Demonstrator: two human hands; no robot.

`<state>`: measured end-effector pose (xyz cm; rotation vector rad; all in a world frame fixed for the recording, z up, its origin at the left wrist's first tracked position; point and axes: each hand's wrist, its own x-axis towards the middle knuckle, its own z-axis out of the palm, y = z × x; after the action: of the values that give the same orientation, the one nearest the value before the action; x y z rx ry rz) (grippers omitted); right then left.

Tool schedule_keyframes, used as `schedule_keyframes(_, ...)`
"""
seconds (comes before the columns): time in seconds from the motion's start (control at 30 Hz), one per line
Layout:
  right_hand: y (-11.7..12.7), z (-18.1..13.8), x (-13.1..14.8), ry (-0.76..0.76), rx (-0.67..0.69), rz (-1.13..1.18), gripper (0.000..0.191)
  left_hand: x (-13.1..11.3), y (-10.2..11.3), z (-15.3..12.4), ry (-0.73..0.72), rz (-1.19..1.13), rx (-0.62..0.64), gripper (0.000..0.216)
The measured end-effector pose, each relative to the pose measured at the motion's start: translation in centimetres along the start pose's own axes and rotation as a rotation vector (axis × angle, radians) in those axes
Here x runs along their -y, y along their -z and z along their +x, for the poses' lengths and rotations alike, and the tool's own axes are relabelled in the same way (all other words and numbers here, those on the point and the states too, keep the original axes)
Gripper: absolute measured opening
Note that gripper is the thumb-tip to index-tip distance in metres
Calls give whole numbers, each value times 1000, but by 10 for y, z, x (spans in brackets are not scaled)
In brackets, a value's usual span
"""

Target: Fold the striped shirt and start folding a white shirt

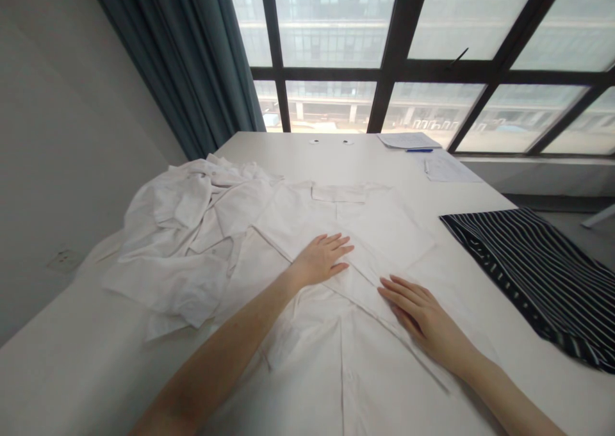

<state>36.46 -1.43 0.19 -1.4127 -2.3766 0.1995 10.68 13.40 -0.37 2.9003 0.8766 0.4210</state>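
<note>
A white shirt point(379, 225) lies spread on the table, its collar point(339, 193) toward the window and its front placket running toward me. Across its middle runs a diagonal folded edge of the same white cloth. My left hand point(321, 258) rests flat on the cloth near the centre, fingers stretched out toward the right. Lower and to the right, my right hand point(417, 314) lies on the cloth beside that edge, fingers extended and close together. Neither hand shows anything held. What lies beneath the right palm is hidden.
A rumpled heap of white clothes point(177, 212) sits at the left, touching the shirt. A black striped garment point(542, 276) hangs over the right table edge. Papers point(408, 140) and a blue pen point(419, 150) lie at the far right. Beyond the white table point(269, 151) are windows and a curtain point(192, 52).
</note>
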Motion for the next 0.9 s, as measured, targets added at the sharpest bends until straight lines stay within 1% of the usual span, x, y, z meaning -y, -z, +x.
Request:
schedule_keyframes(0.13, 0, 0, 0, -3, 13, -5, 41, 0, -3, 2, 67, -53, -20, 33)
schedule_keyframes(0.23, -1, -1, -1, -5, 12, -3, 40, 0, -4, 3, 107, -91, -31, 31)
schedule_keyframes(0.4, -1, -1, -1, -1, 9, -3, 40, 2, -7, 3, 114, -50, -6, 42)
schedule_keyframes(0.57, 0, 0, 0, -3, 12, -3, 40, -4, -3, -1, 133, 74, 62, 44)
schedule_keyframes(0.63, 0, 0, 0, -12, 23, -7, 40, -7, -1, -2, 129, 92, 106, 53)
schedule_keyframes(0.77, -1, -3, -1, -28, 76, -40, 43, -6, 2, -2, 127, 73, 210, 77)
schedule_keyframes(0.83, -1, -5, -2, -31, 115, -68, 46, -1, 2, -4, 128, 76, 216, 81)
schedule_keyframes(0.9, 0, -7, -2, -39, 155, -86, 49, 4, 1, -10, 148, 109, 176, 76)
